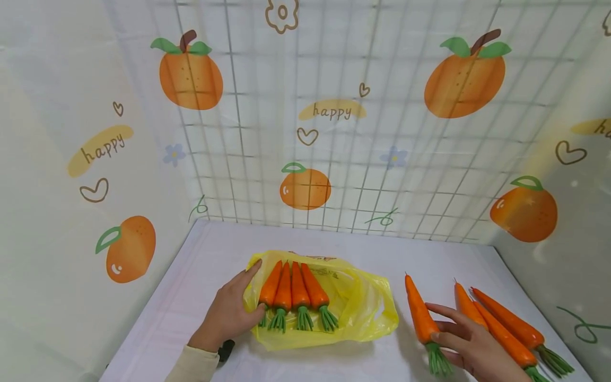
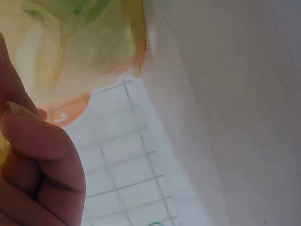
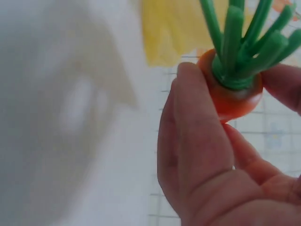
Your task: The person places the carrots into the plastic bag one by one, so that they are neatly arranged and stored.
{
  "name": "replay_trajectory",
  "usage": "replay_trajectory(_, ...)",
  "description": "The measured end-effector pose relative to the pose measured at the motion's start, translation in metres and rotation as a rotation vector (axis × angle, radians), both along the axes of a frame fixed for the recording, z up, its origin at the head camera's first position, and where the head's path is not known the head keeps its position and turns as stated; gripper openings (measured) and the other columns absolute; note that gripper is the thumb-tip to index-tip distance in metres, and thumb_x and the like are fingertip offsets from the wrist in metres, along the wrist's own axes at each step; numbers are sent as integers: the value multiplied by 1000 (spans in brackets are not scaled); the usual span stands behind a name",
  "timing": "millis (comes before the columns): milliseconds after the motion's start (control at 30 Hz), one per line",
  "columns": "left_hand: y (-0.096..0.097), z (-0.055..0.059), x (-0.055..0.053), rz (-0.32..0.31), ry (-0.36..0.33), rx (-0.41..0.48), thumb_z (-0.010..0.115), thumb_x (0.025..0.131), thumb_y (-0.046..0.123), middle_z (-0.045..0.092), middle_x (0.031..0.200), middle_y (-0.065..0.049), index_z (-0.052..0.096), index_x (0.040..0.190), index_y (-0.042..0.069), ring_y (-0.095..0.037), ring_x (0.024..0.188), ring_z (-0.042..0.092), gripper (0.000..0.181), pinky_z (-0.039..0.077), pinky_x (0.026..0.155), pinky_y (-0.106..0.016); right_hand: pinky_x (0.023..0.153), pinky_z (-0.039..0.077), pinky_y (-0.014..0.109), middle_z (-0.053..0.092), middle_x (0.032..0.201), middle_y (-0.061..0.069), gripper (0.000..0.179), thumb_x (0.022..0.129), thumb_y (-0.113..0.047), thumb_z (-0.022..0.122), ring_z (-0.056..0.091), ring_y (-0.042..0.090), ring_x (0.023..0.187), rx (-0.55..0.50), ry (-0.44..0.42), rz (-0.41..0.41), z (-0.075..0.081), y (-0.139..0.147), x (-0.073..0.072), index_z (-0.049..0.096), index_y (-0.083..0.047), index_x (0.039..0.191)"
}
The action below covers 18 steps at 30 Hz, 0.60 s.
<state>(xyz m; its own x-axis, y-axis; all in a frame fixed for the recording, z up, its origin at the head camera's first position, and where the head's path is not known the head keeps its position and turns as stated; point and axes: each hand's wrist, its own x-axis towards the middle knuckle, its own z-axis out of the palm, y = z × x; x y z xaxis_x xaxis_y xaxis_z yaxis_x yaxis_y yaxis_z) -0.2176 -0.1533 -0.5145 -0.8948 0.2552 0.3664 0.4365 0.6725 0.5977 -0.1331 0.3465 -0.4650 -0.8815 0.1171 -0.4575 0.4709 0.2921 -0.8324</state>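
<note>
A yellow plastic bag (image 1: 369, 313) lies on the table with several orange carrots (image 1: 299, 289) in a row on it, green stem ends toward me. My left hand (image 1: 234, 310) holds the bag's left edge, its thumb beside the leftmost carrot. In the left wrist view, the bag (image 2: 89, 42) is close to the curled fingers of that hand (image 2: 44, 165). To the right of the bag, my right hand (image 1: 470, 339) pinches a single carrot (image 1: 419, 310) near its stem end. The right wrist view shows this carrot's green stems (image 3: 244, 52) between thumb and fingers.
Three more carrots (image 1: 511, 318) lie at the table's right side, partly behind my right hand. The white table (image 1: 224, 241) is bordered by a wire grid (image 1: 334, 212) behind a fruit-printed sheet. Similar sheets hang at left and right.
</note>
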Motion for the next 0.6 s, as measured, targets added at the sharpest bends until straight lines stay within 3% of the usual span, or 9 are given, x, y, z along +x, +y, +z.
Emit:
replay_trajectory(267,-1,-3,-2,-7,19,-1,73,78,36,43,150,5,26,157,39,-27,131,48,92,46,96,-56,87,55,42,47,141,21,83,91,-28,72,64,32,107,-120,83,51,34,-10,15,25,-20,159)
replay_trajectory(500,-1,-5,-4,-5,11,2,73,78,34,42,149,10,26,157,40,-22,131,48,92,47,97,-53,92,52,41,52,141,12,64,101,-19,58,60,37,118,-250,153,233,63,-17,29,29,-27,157)
replay_trajectory(600,-1,-4,-4,-9,15,-1,73,78,35,42,149,10,26,157,39,-21,131,48,92,47,97,-52,92,52,43,52,142,13,61,102,-18,55,59,36,119,-200,188,299,77,-28,35,31,-29,156)
